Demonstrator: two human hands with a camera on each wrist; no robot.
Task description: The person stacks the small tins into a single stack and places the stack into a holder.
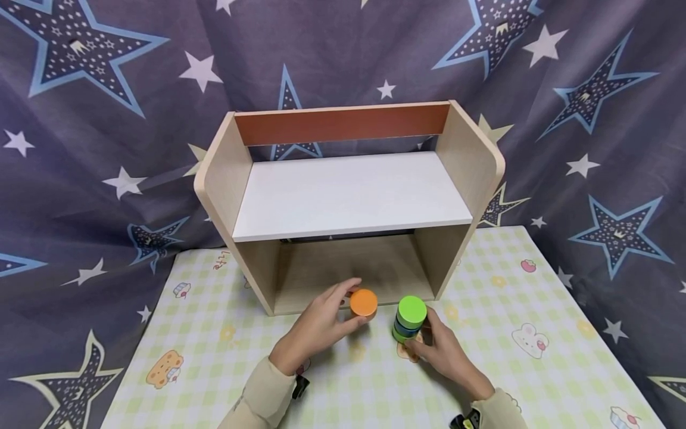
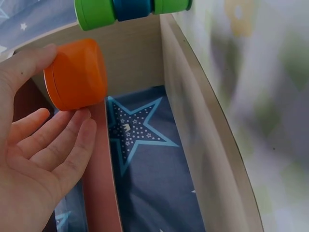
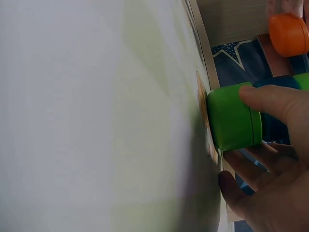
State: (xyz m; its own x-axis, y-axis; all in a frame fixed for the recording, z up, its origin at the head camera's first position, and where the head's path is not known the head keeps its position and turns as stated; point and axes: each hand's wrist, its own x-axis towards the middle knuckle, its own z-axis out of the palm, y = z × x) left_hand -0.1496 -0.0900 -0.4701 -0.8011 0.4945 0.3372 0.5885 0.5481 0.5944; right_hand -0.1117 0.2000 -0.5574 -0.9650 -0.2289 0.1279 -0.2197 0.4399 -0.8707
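Observation:
My left hand (image 1: 318, 328) pinches a rounded orange block (image 1: 364, 303) between thumb and fingers, above the tablecloth in front of the shelf. The left wrist view shows the same orange block (image 2: 77, 75) at the fingertips. To its right, my right hand (image 1: 447, 351) grips an upright stack of blocks (image 1: 410, 316): green on top, blue in the middle, green at the bottom. In the right wrist view the thumb lies on the lower green block (image 3: 234, 116), which stands at the cloth. The orange block and the stack are apart.
A small two-level shelf unit (image 1: 348, 193) with a white middle board stands behind both hands. Its lower front edge is close to the fingers. A checked tablecloth (image 1: 214, 333) covers the table, and a dark star-patterned curtain (image 1: 343, 53) hangs behind.

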